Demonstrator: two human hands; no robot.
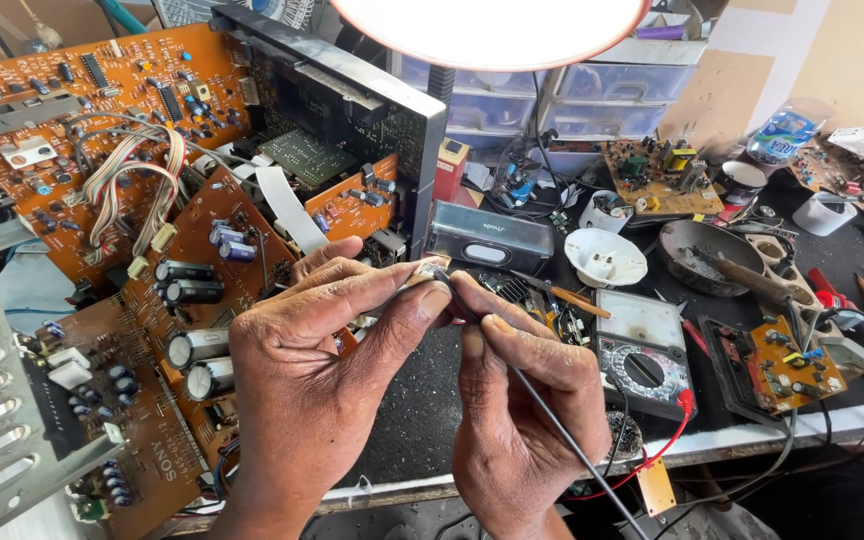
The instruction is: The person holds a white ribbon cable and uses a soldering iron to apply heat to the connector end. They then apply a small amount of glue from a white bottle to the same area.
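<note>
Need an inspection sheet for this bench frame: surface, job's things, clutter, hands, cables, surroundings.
Surface: dark bench top, crowded.
Job's things: small part pinched in left hand; thin probe in right hand, tip at the part.
Clutter: multimeter, small board, white cup, dark bowl.
Hands: both closed on their items.
Cables: red lead from the multimeter; ribbon wires on the orange boards.
Surroundings: lamp overhead, plastic drawers behind.
</note>
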